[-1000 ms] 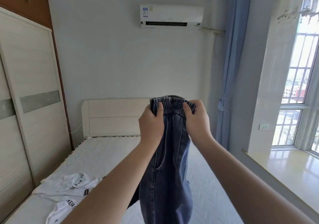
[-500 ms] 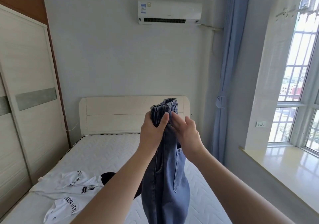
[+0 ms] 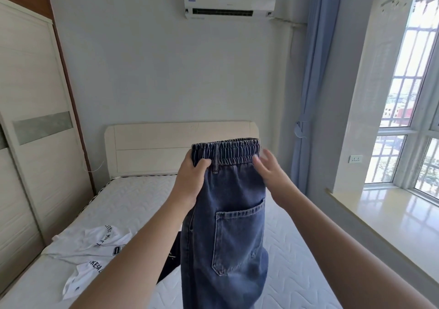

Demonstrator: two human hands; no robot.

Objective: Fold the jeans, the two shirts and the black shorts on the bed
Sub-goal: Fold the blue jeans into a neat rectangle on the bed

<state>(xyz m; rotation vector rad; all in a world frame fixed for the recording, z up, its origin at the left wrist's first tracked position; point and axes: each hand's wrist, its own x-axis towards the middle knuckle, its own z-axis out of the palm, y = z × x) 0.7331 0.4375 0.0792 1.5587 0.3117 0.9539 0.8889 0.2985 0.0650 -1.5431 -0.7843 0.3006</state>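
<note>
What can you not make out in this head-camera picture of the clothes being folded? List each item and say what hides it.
- Legs of the blue denim jeans: cut off by the bottom edge.
- Black shorts: mostly hidden behind the jeans and left forearm.
- White printed shirts: lettering partly lost in folds; the nearer one is overlapped by the forearm.
- Right hand: motion-blurred, so whether it grips the waistband is unclear.

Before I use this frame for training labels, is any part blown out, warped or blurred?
Head view: the window is overexposed and throws glare on the sill; wide-angle distortion bends the wardrobe and curtain; the right hand is slightly motion-blurred, while the jeans and left hand stay sharp.
</note>
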